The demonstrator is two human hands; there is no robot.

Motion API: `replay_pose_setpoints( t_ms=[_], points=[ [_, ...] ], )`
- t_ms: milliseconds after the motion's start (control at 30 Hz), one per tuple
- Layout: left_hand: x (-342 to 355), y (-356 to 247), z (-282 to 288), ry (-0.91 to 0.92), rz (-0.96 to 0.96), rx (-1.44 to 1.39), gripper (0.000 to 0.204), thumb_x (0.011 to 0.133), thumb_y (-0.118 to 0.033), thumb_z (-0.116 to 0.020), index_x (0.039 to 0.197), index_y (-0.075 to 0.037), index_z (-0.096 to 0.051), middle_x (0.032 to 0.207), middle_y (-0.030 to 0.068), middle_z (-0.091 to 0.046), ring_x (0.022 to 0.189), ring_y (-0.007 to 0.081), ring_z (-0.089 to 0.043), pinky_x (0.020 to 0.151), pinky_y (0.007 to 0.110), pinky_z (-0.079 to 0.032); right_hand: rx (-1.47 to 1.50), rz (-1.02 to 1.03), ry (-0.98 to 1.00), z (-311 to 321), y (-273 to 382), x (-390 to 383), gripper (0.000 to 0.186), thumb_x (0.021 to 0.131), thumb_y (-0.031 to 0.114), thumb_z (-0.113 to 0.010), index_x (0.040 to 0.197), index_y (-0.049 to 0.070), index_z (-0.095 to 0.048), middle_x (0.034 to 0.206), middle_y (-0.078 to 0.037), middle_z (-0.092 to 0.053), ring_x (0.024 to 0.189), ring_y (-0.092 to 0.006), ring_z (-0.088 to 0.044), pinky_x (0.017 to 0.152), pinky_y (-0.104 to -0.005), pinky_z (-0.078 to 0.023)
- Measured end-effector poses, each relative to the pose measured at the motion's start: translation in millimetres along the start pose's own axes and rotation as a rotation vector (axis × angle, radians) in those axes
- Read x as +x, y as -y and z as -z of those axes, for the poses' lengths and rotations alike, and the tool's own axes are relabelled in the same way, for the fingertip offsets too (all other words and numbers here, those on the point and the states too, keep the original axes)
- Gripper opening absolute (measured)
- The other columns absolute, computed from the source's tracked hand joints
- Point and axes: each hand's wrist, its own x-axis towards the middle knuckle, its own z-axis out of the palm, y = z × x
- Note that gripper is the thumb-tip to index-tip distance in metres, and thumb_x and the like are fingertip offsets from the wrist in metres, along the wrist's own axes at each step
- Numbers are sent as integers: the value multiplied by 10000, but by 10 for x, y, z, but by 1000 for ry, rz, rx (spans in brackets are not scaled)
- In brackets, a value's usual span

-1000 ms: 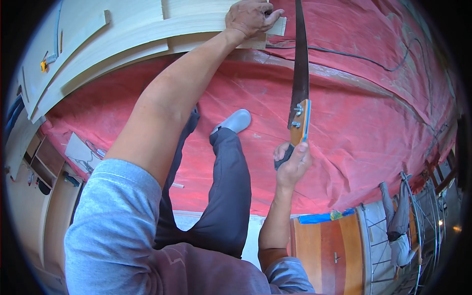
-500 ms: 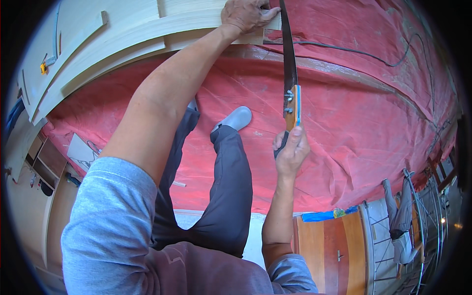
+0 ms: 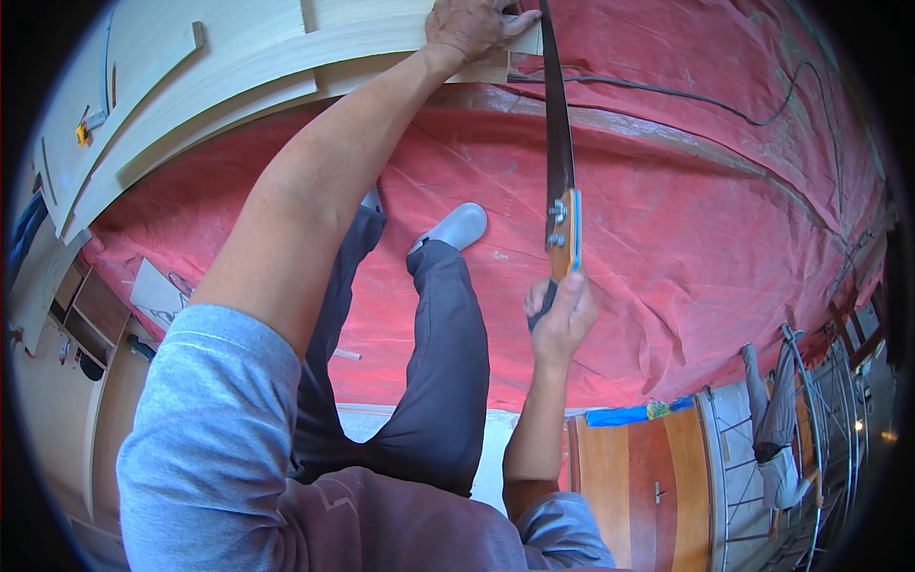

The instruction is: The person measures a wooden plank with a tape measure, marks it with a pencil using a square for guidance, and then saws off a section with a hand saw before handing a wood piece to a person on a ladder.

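Note:
My right hand [image 3: 564,316] is closed round the dark grip of a handsaw [image 3: 559,129]. Two bolts with wing nuts show on the saw's orange and blue handle. Its long dark blade points away from me and lies right beside the cut-off end of a pale wooden board [image 3: 372,36]. On that end my left hand [image 3: 469,29] holds the board down, thumb stretched toward the blade. The other fingers are partly hidden at the picture's top edge, and so is the blade's tip.
Red sheeting [image 3: 667,286] covers the floor, with a black cable [image 3: 686,93] across it. A yellow tape measure [image 3: 83,133] lies at the far left. Wooden shelving [image 3: 100,310] stands on the left. Another person [image 3: 777,439] is by metal scaffolding [image 3: 810,419] at the right.
My right hand has drawn the saw back toward me a little, so its handle sits lower in the picture. My left hand stays at the board's end.

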Motion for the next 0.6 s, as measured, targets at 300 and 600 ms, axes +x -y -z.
replay_pose_setpoints(
  t_ms=[300,600],
  points=[
    [-24,64,26,1,-8,-10,278,784,-336,-702,662,-98,-628,715,66,-604,736,263,-600,660,381,-514,-25,-45,-32,-107,120,131,431,1030,397,-366,806,40,-454,517,-12,-404,427,-91,-411,397,-239,-326],
    [20,5,-72,-38,-38,17,266,785,-325,-706,673,-96,-632,702,69,-598,742,260,-599,660,381,-511,-70,95,-40,-620,279,1200,422,1031,367,-383,753,56,-453,496,0,-385,398,-73,-371,379,-247,-316]
  ],
)
